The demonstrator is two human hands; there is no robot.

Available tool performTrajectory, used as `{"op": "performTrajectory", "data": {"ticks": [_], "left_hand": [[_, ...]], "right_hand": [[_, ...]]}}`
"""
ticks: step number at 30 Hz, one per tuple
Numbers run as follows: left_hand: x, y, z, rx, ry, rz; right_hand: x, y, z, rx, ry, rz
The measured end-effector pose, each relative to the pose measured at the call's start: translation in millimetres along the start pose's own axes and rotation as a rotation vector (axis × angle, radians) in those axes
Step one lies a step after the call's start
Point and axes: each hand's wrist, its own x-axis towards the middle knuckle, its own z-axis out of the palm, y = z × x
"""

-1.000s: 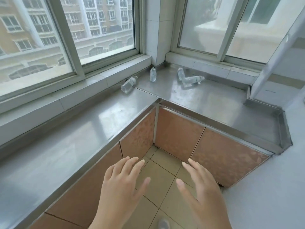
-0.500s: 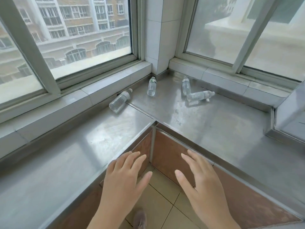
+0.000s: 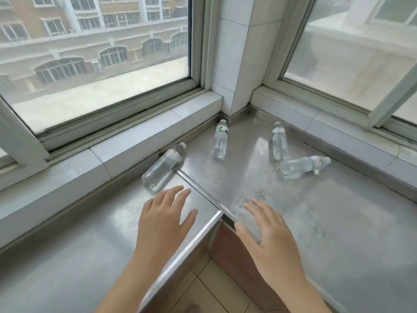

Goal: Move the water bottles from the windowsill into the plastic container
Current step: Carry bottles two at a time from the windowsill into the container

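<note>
Head view, only one. L-shaped stainless steel sill counter (image 3: 327, 222) wrapped around a white tiled corner pillar (image 3: 239, 53), used here as the landmark. Four clear plastic water bottles, all lying on their sides on the steel, all with white caps.

Clear ribbed bottle with a red-and-white label (image 3: 163, 167) lay furthest left of the pillar, close along the white tiled ledge (image 3: 135, 145), cap pointing toward the pillar, base nearest the camera. Clear bottle with a green-and-white label (image 3: 220, 139) lay just below the pillar's foot, cap toward the pillar. Clear bottle with a plain white label (image 3: 279, 141) lay below and right of the pillar, cap also up toward it. Fourth clear bottle, label faint (image 3: 303, 164), lay crosswise further right, cap pointing away from the pillar, its base just beside the third bottle's base; contact could not be told.

Left hand (image 3: 163, 219) hovered over the steel well below the pillar, fingers straight and spread, grasping nothing, fingertips near the base of the red-labelled bottle but apart from it. Right hand (image 3: 268, 233) was also released, fingers loosely extended over the counter's inner corner seam, well apart from every bottle.

Windows on both sides of the pillar. Orange-brown cabinet front (image 3: 234, 256) and beige floor tiles (image 3: 214, 288) showed between the forearms.
</note>
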Motion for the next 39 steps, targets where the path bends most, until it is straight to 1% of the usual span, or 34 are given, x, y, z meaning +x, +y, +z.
{"op": "performTrajectory", "data": {"ticks": [6, 9, 13, 17, 20, 24, 26, 29, 32, 34, 39], "left_hand": [[84, -30, 43, 0.067, -0.013, -0.104], [120, -41, 72, 0.109, -0.054, -0.158], [165, -56, 111, 0.175, -0.180, -0.265], [195, -77, 152, 0.216, -0.326, -0.420], [207, -88, 172, 0.232, -0.360, -0.528], [217, -92, 177, 0.213, -0.368, -0.601], [224, -92, 174, 0.171, -0.363, -0.664], [231, -85, 165, 0.054, -0.362, -0.771], [234, -72, 158, -0.187, -0.284, -0.903], [235, -65, 155, -0.364, -0.227, -0.977], [238, -53, 152, -0.594, -0.088, -1.073]], "right_hand": [[106, 13, 23, 0.011, -0.086, -0.020], [161, 21, 37, 0.045, -0.139, -0.054], [231, 35, 59, 0.081, -0.234, -0.069], [287, 51, 80, 0.123, -0.292, -0.059], [322, 65, 94, 0.182, -0.327, 0.006], [368, 89, 115, 0.380, -0.345, 0.230], [392, 101, 126, 0.500, -0.336, 0.347], [421, 114, 144, 0.613, -0.351, 0.461], [438, 122, 161, 0.727, -0.368, 0.537], [444, 123, 168, 0.768, -0.352, 0.586], [453, 110, 169, 0.707, -0.289, 0.560]]}}
